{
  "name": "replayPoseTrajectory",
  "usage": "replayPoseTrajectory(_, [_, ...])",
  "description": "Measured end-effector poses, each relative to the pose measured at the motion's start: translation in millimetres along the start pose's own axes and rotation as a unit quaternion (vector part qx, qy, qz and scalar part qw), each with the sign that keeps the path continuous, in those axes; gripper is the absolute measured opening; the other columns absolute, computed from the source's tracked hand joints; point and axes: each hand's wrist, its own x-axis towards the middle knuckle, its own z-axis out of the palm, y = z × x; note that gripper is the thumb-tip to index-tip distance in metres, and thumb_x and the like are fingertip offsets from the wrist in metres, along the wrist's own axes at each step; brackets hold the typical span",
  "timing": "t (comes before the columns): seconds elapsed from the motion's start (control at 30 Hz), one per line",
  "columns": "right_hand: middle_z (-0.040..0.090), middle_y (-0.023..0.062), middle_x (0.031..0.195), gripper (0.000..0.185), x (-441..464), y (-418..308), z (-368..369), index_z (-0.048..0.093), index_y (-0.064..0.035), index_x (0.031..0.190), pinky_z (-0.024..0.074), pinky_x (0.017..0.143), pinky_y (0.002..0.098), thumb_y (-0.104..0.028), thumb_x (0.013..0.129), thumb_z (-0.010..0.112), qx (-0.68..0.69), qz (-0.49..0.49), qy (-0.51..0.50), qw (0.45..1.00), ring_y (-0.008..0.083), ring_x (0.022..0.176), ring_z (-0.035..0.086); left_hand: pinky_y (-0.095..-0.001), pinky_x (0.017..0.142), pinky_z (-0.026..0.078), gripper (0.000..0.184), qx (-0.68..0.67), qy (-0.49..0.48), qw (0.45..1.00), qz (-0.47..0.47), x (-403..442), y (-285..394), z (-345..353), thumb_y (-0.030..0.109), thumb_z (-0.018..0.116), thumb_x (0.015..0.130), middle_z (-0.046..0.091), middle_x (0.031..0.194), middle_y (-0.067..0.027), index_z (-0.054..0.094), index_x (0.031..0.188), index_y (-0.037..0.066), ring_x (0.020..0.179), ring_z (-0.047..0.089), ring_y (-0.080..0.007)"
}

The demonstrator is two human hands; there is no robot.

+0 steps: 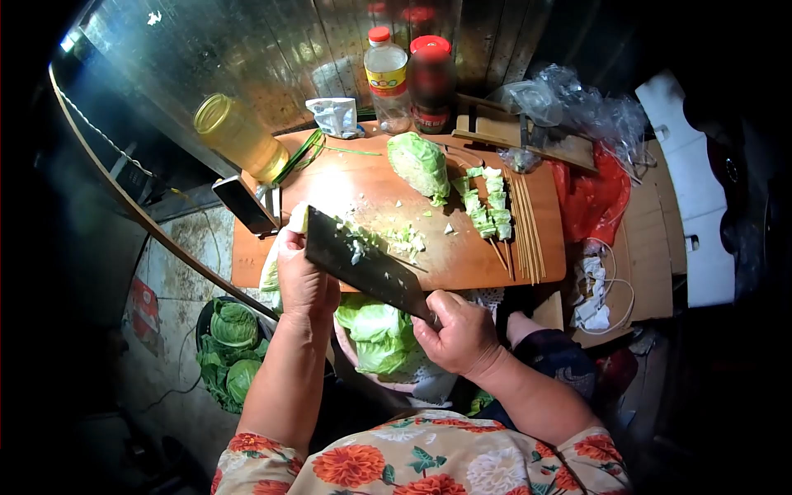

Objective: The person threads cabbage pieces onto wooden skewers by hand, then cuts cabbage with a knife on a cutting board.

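While right hand (462, 334) grips cleaver (363, 268) by handle, left hand (304, 280) grasps pale vegetable piece (299, 219) beside it; chopped bits (406, 239) toward worktop's (553, 239) front edge, skewers (526, 231) near right edge.

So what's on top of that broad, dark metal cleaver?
Small, pale-green chopped leaf bits rest on the broad, dark metal cleaver, near its far end. Whatever lies directly under it is covered and can't be seen.

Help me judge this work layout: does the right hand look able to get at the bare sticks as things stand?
Probably yes, once free: the right hand grips the cleaver, but the bare sticks lie uncovered on that side of the board, with nothing apparent across the way.
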Motion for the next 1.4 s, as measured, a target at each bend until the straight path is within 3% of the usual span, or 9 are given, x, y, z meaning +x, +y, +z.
replayPoseTrajectory(0.17, [0.055, 0.0147, 0.069, 0.023, 0, 1, 4, 0.053, -0.0058, 0.08, 0.046, 0.053, 0.041, -0.019, 0.075, 0.07, -0.034, -0.056, 0.028, 0.997, 0.0363, 0.062, 0.058, -0.0313, 0.063, 0.056, 0.011, -0.039, 0.033, 0.998, -0.036, -6, -3, 0, 0.013, 0.056, 0.092, 0.062, 0.087, -0.009, 0.051, 0.099, 0.006, 0.073, 0.064, -0.0176])
replayPoseTrajectory(0.3, [0.054, 0.0122, 0.068, 0.02, 0, 2, 5, 0.049, -0.0067, 0.078, 0.0471, 0.052, 0.042, -0.014, 0.07, 0.066, -0.062, -0.07, 0.037, 0.995, 0.0334, 0.061, 0.058, -0.0362, 0.062, 0.057, 0.023, -0.095, 0.009, 0.994, -0.059, -9, -4, -2, 0.028, 0.044, 0.097, 0.064, 0.085, -0.0141, 0.054, 0.096, 0.008, 0.073, 0.065, -0.025])
replayPoseTrajectory(0.7, [0.054, 0.0136, 0.072, 0.02, -1, 2, 6, 0.049, -0.0052, 0.081, 0.0484, 0.056, 0.0428, -0.01, 0.068, 0.063, -0.081, -0.055, 0.015, 0.995, 0.0347, 0.065, 0.058, -0.0331, 0.066, 0.055, 0.018, -0.074, 0.038, 0.996, -0.038, -10, -3, 3, 0.023, 0.05, 0.095, 0.062, 0.085, -0.0071, 0.055, 0.095, 0.006, 0.075, 0.063, -0.0197])
replayPoseTrajectory(0.77, [0.055, 0.0139, 0.073, 0.021, -1, 3, 5, 0.05, -0.0046, 0.083, 0.0489, 0.058, 0.0433, -0.011, 0.068, 0.064, -0.082, -0.044, 0.004, 0.996, 0.0352, 0.066, 0.059, -0.028, 0.064, 0.053, 0.007, -0.015, 0.028, 1.0, -0.002, -6, 0, 1, 0.013, 0.056, 0.092, 0.06, 0.082, -0.0043, 0.054, 0.093, 0.006, 0.07, 0.061, -0.0145])
replayPoseTrajectory(0.83, [0.058, 0.0153, 0.077, 0.024, -1, 3, 2, 0.052, -0.0034, 0.088, 0.05, 0.062, 0.0448, -0.015, 0.072, 0.066, -0.072, 0.002, -0.023, 0.997, 0.0365, 0.069, 0.061, -0.0245, 0.065, 0.051, 0.017, 0.063, 0.026, 0.997, 0.042, -3, 7, 5, -0.002, 0.064, 0.083, 0.057, 0.08, -0.0019, 0.051, 0.091, 0.006, 0.069, 0.059, -0.0111])
replayPoseTrajectory(0.93, [0.061, 0.0178, 0.081, 0.027, -2, 7, 2, 0.053, -0.002, 0.093, 0.0503, 0.067, 0.0461, -0.021, 0.077, 0.066, -0.109, 0.082, -0.061, 0.989, 0.0376, 0.073, 0.061, -0.0249, 0.067, 0.05, 0.021, 0.077, 0.083, 0.991, 0.066, -1, 18, 6, -0.008, 0.059, 0.078, 0.055, 0.083, -0.0019, 0.049, 0.09, 0.006, 0.071, 0.057, -0.0106])
replayPoseTrajectory(1.23, [0.06, 0.0214, 0.078, 0.024, 3, 3, -2, 0.054, -0.0023, 0.085, 0.0475, 0.063, 0.0469, -0.024, 0.083, 0.064, -0.022, 0.096, -0.046, 0.994, 0.0412, 0.073, 0.06, -0.0309, 0.076, 0.051, 0.045, 0.094, 0.086, 0.99, 0.064, -2, 19, 7, -0.009, 0.055, 0.076, 0.056, 0.097, -0.0071, 0.045, 0.118, 0.002, 0.082, 0.06, -0.0183])
replayPoseTrajectory(1.37, [0.059, 0.0201, 0.074, 0.023, 2, -3, -1, 0.053, -0.0033, 0.083, 0.0472, 0.058, 0.0441, -0.022, 0.082, 0.066, -0.014, 0.06, -0.03, 0.998, 0.0405, 0.07, 0.059, -0.0301, 0.076, 0.052, 0.041, 0.094, 0.051, 0.993, 0.047, -2, 11, 10, -0.008, 0.056, 0.08, 0.058, 0.093, -0.0046, 0.046, 0.118, 0.002, 0.081, 0.06, -0.0166])
replayPoseTrajectory(1.4, [0.058, 0.0179, 0.073, 0.022, 2, -3, 0, 0.053, -0.0046, 0.083, 0.0473, 0.056, 0.0427, -0.02, 0.079, 0.068, -0.015, 0.029, -0.01, 0.999, 0.039, 0.067, 0.059, -0.0286, 0.073, 0.051, 0.025, 0.103, 0.052, 0.991, 0.066, -2, 8, 16, -0.001, 0.056, 0.086, 0.059, 0.089, -0.0038, 0.051, 0.11, 0.004, 0.079, 0.059, -0.0149])
